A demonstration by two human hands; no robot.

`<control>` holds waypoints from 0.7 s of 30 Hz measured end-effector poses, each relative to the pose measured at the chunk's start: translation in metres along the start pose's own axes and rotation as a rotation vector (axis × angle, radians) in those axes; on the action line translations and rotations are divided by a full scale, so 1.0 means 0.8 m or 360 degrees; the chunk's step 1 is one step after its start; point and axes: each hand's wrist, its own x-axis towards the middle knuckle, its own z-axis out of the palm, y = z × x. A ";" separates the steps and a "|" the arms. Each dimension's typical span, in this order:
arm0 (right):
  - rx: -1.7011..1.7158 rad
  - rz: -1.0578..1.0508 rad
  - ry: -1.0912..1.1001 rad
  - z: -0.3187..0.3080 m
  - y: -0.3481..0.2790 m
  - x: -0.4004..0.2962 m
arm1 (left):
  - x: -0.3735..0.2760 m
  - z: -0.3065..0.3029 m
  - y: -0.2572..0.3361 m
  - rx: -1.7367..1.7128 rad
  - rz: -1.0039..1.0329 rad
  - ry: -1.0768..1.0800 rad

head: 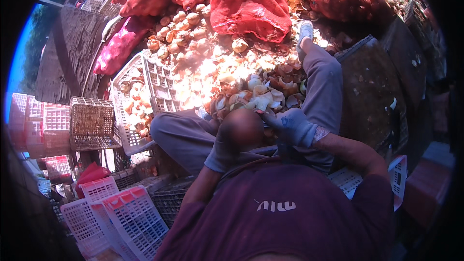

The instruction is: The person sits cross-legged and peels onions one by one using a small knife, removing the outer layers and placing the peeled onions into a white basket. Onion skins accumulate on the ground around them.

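My left hand (225, 152), in a grey work glove, grips a large brownish onion (243, 127) above my lap. The onion is blurred, and the fingers under it are partly hidden. Close to its right side is my right hand (295, 126), also gloved, with its fingers curled and its thumb side towards the onion. Whether it holds a small tool is too dark and blurred to tell. Just beyond both hands, between my legs, lies a heap of onion skins (268, 98). A pale peeled onion (253, 83) rests among them.
Loose unpeeled onions (185, 38) cover the ground ahead, below a red mesh sack (250, 5) of onions. A white plastic crate (132, 110) holding onions and skins stands left. Stacked crates (136, 217) are behind left; a dark wooden board (369, 90) borders the right.
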 end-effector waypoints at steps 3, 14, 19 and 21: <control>0.0036 0.0339 -0.0170 -0.007 -0.029 0.013 | 0.004 -0.003 0.004 0.0667 0.0184 0.0134; 0.3298 0.1536 -0.0283 -0.013 -0.042 0.005 | 0.024 -0.010 -0.017 0.2723 0.1002 0.0254; 0.2860 0.1395 0.0020 -0.038 -0.030 0.021 | 0.026 -0.008 -0.014 0.3885 0.0944 0.0312; 0.2665 0.1411 0.0138 -0.036 -0.031 0.028 | 0.022 -0.001 -0.013 0.3617 0.1299 0.0109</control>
